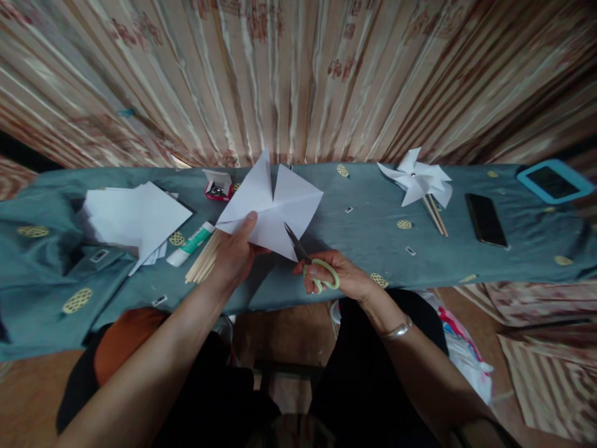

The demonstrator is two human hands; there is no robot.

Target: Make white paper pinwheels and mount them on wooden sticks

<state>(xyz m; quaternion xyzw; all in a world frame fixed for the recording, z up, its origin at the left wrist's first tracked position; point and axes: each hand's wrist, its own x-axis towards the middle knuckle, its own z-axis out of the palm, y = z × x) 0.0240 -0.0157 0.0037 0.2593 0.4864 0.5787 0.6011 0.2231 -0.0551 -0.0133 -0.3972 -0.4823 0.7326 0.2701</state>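
A square sheet of white paper (298, 196) is held up over the middle of the table, with a slit opened from its far corner toward the centre. My left hand (236, 255) grips its left near side, thumb on top and fingers underneath. In my right hand (342, 274) is a pair of scissors (326, 274) with pale green handles, fingers through the loops. The scissor blades lie at the sheet's near right edge, pointing toward its centre. Beside my left hand are thin wooden sticks (203, 258) and a green and white glue stick (191, 242).
A stack of white paper (121, 214) lies at the left. Behind the glue stick stands a small red box of metal pins (218, 186). On the right are white paper pinwheels (415, 177) on sticks, a phone (485, 219) and a blue-framed tablet (555, 180). A striped curtain (298, 81) hangs behind.
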